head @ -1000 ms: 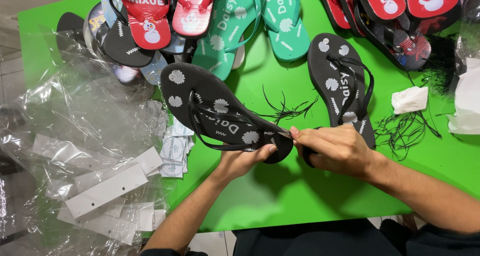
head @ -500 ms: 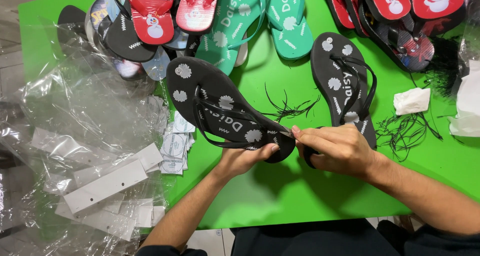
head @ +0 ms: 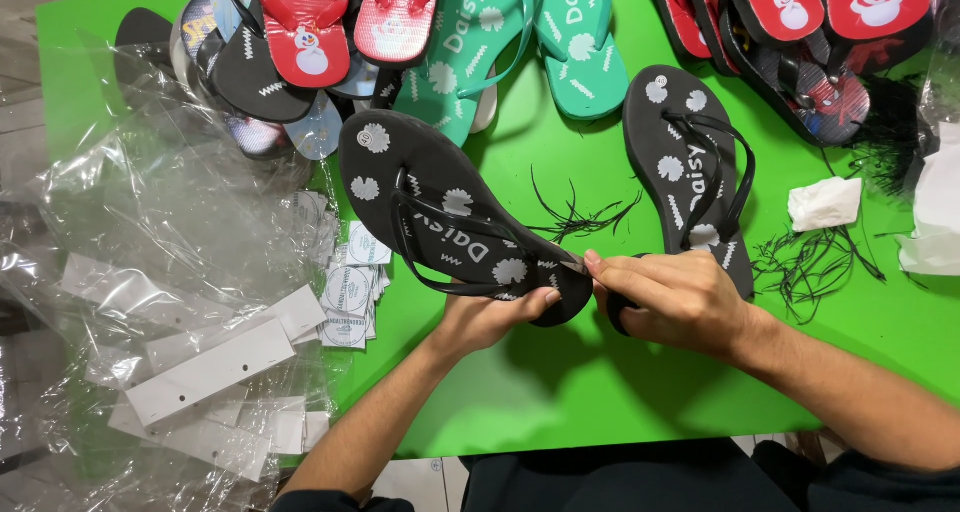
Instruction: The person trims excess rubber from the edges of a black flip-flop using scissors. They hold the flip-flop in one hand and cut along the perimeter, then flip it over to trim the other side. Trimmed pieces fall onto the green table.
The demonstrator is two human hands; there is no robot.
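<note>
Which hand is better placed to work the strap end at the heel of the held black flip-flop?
Right hand: its fingertips already touch the strap end. Left hand grips the black flip-flop from beneath.

Footwear packing workstation: green table [head: 560, 412] carries sorted flip-flops [head: 470, 42], clear plastic bags [head: 150, 242], and paper labels [head: 345, 292].

2 bare forearms, no rings/watch visible, dark sleeve at right elbow, dark trousers
</note>
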